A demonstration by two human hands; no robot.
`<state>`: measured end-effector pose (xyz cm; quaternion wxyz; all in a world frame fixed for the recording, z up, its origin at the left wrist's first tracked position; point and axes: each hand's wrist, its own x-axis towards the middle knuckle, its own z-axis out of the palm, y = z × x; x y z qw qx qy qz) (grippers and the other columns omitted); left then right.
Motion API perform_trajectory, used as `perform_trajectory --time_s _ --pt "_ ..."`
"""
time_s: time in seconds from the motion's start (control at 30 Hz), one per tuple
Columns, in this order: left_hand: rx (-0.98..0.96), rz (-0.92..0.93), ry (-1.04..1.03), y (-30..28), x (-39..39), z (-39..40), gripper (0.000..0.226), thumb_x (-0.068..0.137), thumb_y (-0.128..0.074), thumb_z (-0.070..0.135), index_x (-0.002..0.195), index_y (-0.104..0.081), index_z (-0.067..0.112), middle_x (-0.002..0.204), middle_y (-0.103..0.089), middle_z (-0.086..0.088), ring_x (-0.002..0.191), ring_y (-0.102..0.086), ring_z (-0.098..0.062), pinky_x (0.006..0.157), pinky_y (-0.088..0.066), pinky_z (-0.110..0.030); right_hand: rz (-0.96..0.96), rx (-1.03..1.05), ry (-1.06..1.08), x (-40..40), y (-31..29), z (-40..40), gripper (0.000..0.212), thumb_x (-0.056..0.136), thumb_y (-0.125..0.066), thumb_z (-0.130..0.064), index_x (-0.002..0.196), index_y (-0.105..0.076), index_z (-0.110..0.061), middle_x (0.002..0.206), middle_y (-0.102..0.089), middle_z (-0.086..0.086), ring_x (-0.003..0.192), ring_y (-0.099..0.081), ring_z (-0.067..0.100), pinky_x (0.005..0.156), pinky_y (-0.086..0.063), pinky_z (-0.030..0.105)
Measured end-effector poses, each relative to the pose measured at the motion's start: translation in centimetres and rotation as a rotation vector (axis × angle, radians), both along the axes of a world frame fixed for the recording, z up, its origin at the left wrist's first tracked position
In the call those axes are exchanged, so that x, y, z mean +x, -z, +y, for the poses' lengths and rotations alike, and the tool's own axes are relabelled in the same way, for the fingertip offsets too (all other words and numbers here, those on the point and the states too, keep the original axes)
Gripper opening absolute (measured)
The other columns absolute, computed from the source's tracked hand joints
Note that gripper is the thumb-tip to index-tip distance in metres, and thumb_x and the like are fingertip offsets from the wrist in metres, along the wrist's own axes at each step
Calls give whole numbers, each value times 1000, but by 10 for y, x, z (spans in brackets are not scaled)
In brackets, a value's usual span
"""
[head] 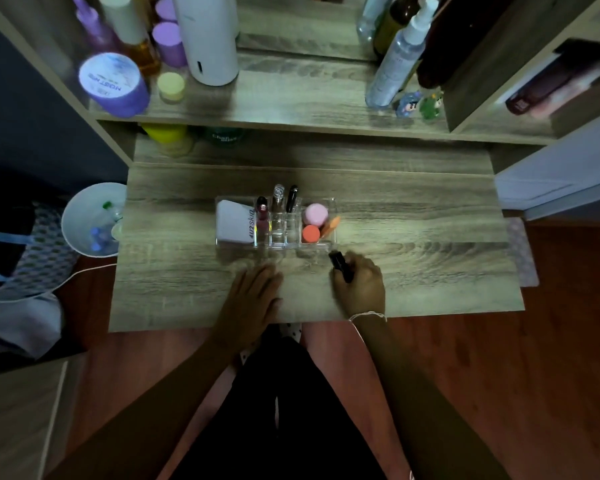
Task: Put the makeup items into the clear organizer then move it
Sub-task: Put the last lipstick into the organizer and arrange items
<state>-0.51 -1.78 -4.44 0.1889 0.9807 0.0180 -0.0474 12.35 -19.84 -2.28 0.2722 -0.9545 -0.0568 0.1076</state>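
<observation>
The clear organizer (pixel 330 203) stands in the middle of the wooden desk (pixel 413 237). It holds a white tube (pixel 234 221) at the left, a pink gloss (pixel 263 213), a silver-capped tube (pixel 278 197) and a black tube (pixel 291 197) in the middle slots, and a pink jar (pixel 316 213), an orange jar (pixel 310 233) and an orange stick (pixel 330 226) at the right. My right hand (pixel 361 285) grips a black tube (pixel 341 266) just in front of the organizer's right corner. My left hand (pixel 253 296) lies flat on the desk, fingers together, holding nothing.
The shelf above carries purple jars (pixel 113 83), a tall white bottle (pixel 207 36), a yellow-lidded jar (pixel 170 85) and a clear spray bottle (pixel 395 64) with two small figurines (pixel 420 103). A white bin (pixel 92 220) stands left of the desk. A bag lies at far left.
</observation>
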Motion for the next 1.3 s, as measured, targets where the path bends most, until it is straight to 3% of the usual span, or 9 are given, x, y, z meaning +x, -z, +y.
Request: perform_trajectory --time_s 0.2,0.33,0.5,0.63,0.77,0.8,0.9,1.07,1.3 --pt "20 -66 -3 7 -9 17 52 98 -29 39 127 -57 7 134 -56 -15 126 -46 -33 103 -39 -54 86 197 20 -23 -16 22 26 71 -79 -24 76 -53 -22 66 -60 -3 58 -52 10 57 -38 16" --pt "54 -80 -11 11 -16 26 46 92 -42 36 126 -59 10 135 -57 -13 124 -52 -33 103 -39 -53 86 331 -27 -19 -32 53 28 68 -81 -12 79 -56 -19 69 -60 0 58 -55 6 54 -36 -2" --pt "35 -71 -55 12 -21 29 47 92 -43 36 131 -55 12 141 -51 -10 131 -46 -29 108 -34 -50 -1 404 -44 -3 -47 96 30 72 -81 -17 96 -63 -13 74 -62 -5 67 -60 9 62 -39 -2" --pt "42 -82 -45 14 -20 23 47 93 -42 36 132 -54 12 141 -51 -10 131 -46 -29 110 -27 -48 -46 418 -18 11 -51 108 25 75 -78 -11 95 -63 -13 83 -69 -1 68 -63 4 67 -52 18" --pt "45 -94 -58 17 -19 20 47 92 -42 35 131 -56 12 139 -53 -10 130 -48 -29 109 -25 -46 -103 374 -48 12 -48 115 26 73 -73 2 95 -64 -8 85 -67 -1 60 -56 -12 69 -40 -3" --pt "51 -89 -56 18 -19 21 46 92 -42 34 131 -55 13 140 -53 -10 131 -47 -28 110 -25 -46 -114 358 -63 12 -47 117 26 73 -71 4 95 -65 -7 87 -69 4 64 -58 -4 74 -42 1" --pt "52 -77 -51 20 -20 23 46 93 -40 33 132 -54 14 142 -50 -10 133 -44 -28 111 -24 -46 -60 327 -97 10 -45 121 27 76 -64 4 101 -65 -7 99 -70 11 85 -67 23 86 -53 35" --pt "65 -73 -48 20 -20 23 47 93 -41 34 133 -53 13 143 -49 -9 134 -43 -28 111 -25 -48 -72 221 -153 10 -41 122 27 78 -65 0 104 -65 -9 103 -71 11 91 -67 29 83 -40 22" --pt "29 -48 -58 18 -20 23 47 94 -41 34 134 -52 14 145 -47 -8 136 -40 -27 112 -30 -49 -80 133 -200 9 -41 122 27 81 -63 -3 107 -66 -9 108 -66 17 95 -64 35 80 -52 41"
